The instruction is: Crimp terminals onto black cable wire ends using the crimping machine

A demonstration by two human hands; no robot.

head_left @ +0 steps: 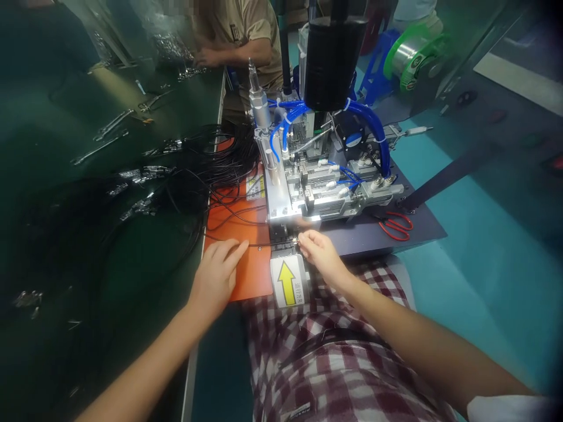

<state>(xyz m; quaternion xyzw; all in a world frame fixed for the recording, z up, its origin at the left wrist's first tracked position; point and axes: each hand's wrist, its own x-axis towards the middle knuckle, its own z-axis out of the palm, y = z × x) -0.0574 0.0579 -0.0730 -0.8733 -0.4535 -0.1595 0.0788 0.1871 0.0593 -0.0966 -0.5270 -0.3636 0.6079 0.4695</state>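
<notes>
A thin black cable (268,244) runs across the orange plate (250,275) into the front of the metal machine (281,196). My left hand (219,266) is closed around this cable over the plate, its fingertips partly hiding the grip. At the machine's front edge, my right hand (320,251) pinches the cable's small metal end, most of which the fingers cover. Just below the cable sits a white label with a yellow arrow (287,282). More black cables (229,152) lie bundled behind my left hand, some trailing over the plate.
Red-handled pliers (398,225) lie right of the machine. Blue air hoses (369,126) arch over it, below a black cylinder (332,61). A green wire spool (413,58) stands behind. Metal-ended cables cover the dark table (88,223) at left, where another person (250,47) sits.
</notes>
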